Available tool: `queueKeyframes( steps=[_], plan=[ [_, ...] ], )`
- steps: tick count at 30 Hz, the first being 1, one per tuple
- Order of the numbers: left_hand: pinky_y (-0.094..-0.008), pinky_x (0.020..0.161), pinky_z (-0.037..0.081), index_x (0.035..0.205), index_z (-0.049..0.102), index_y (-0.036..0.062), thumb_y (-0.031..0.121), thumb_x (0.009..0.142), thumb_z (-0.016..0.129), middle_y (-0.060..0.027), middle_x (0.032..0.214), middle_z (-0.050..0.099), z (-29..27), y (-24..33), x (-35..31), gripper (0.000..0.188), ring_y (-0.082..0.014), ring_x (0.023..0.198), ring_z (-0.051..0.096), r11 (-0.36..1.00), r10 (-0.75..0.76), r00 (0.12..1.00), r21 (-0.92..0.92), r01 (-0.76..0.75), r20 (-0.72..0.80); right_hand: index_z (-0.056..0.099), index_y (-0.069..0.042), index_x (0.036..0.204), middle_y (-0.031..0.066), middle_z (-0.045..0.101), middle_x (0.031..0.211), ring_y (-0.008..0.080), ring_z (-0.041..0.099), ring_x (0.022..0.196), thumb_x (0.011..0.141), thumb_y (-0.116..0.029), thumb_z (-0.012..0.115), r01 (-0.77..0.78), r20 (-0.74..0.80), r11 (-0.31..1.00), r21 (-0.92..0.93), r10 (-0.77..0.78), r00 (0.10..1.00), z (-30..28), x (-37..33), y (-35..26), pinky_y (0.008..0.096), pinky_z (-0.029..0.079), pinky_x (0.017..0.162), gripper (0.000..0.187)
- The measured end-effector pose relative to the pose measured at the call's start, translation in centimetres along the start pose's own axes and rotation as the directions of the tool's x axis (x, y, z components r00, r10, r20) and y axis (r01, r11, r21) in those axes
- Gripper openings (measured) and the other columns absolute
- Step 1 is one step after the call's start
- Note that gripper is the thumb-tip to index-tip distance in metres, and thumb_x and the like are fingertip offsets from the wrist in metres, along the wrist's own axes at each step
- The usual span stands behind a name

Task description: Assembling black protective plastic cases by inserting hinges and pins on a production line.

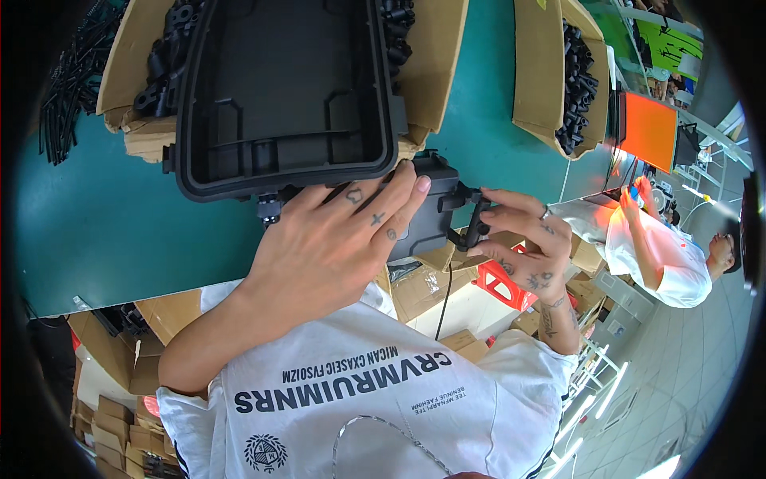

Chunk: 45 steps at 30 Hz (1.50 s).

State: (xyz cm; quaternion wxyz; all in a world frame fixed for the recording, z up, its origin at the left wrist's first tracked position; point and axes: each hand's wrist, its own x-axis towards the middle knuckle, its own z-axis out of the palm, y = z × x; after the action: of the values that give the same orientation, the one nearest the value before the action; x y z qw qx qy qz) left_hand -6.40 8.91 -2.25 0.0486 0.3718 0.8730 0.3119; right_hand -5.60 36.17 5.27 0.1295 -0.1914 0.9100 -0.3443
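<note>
Nearest is the wearer's white shirt (343, 359) with dark print, a silver chain (383, 421) lying across it; past it, below the near edge of the green desk (104, 247), stand cardboard boxes (423, 291) and a red stool (503, 286), with a thin black cable (444, 303) hanging down. Over the near part of the desk, the left hand (335, 235) lies back-up across the near right corner of a deep black shell (283, 88), its fingers slightly spread and reaching right onto a smaller black box (427, 209); its thumb is hidden, so I cannot tell whether it grips or only rests. The right hand (523, 243), a ring on one finger, grasps the black handle (477, 225) on the right side of that box, fingers above and thumb below. The shell faces up just beyond the hands, a small black fitting (269, 209) at its near rim, and whether it is joined to the box I cannot tell. Beyond, a carton (435, 64) of black parts (163, 68) stands partly behind the shell, black strips (72, 88) are heaped far left, and another carton (538, 80) holds short black tubes (578, 88) far right; farther right are a co-worker (658, 255) in white and an orange panel (648, 132)
</note>
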Motion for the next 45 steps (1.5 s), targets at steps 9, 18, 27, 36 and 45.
queueKeyframes(
  steps=[9, 18, 27, 36, 45],
  plan=[
    [-0.0313, 0.078, 0.045, 0.146, 0.048, 0.0093, 0.018, 0.059, 0.08, -0.0062, 0.149, 0.049, 0.0, 0.0, -0.2, 0.093, -0.0178, 0.116, 0.06, 1.0, -0.013, 1.0, 0.0, 0.013, 0.011, 0.073, 0.002, 0.1, 0.0151, 0.069, 0.103, 0.0186, 0.07, 0.079, 0.074, 0.004, 0.081, -0.146, -0.122, 0.94, 0.309, 0.192, 0.974, 1.3, -0.9, 0.5, 0.0261, 0.058, 0.071, 0.028],
    [-0.0283, 0.082, 0.046, 0.144, 0.05, 0.006, 0.016, 0.059, 0.076, -0.0062, 0.148, 0.05, 0.1, 0.1, 0.0, 0.09, -0.0169, 0.117, 0.061, 0.999, -0.003, 1.0, 0.042, 0.002, 0.013, 0.073, 0.0, 0.099, 0.0121, 0.068, 0.094, 0.0207, 0.066, 0.072, 0.067, 0.005, 0.081, 0.085, -0.045, 0.991, -0.1, -0.09, 0.995, 1.1, 0.5, -0.2, 0.0297, 0.054, 0.059, 0.033],
    [-0.0237, 0.067, 0.049, 0.142, 0.053, 0.0068, 0.013, 0.059, 0.075, -0.0064, 0.146, 0.053, 0.1, 0.0, 0.1, 0.086, -0.0166, 0.116, 0.062, 0.998, 0.0, 1.0, 0.061, -0.001, 0.019, 0.072, 0.001, 0.098, 0.0121, 0.063, 0.09, 0.0222, 0.065, 0.072, 0.059, 0.006, 0.081, 0.2, 0.043, 0.962, -0.187, -0.195, 0.98, 0.9, 1.3, 0.5, 0.03, 0.052, 0.056, 0.041],
    [-0.0323, 0.085, 0.047, 0.147, 0.047, 0.0074, 0.015, 0.058, 0.079, -0.0076, 0.149, 0.048, -0.1, 0.2, -0.1, 0.094, -0.0198, 0.119, 0.059, 0.999, 0.006, 1.0, 0.04, -0.006, -0.009, 0.073, -0.001, 0.098, 0.0106, 0.065, 0.09, 0.021, 0.064, 0.072, 0.055, 0.002, 0.086, 0.348, -0.085, 0.935, 0.065, -0.342, 0.936, 2.2, 0.9, 4.3, 0.0302, 0.05, 0.057, 0.045],
    [-0.0404, 0.092, 0.047, 0.144, 0.048, 0.0064, 0.022, 0.06, 0.08, -0.0131, 0.144, 0.05, -0.2, 0.1, -0.1, 0.091, -0.0274, 0.115, 0.06, 1.0, 0.018, 0.999, -0.011, -0.019, -0.027, 0.064, -0.002, 0.121, 0.0139, 0.064, 0.116, 0.0285, 0.064, 0.103, 0.046, -0.038, 0.098, -0.014, 0.05, 0.991, -0.131, 0.021, 0.999, 1.2, 0.8, 1.7, 0.0383, 0.054, 0.085, 0.09]
  ],
)
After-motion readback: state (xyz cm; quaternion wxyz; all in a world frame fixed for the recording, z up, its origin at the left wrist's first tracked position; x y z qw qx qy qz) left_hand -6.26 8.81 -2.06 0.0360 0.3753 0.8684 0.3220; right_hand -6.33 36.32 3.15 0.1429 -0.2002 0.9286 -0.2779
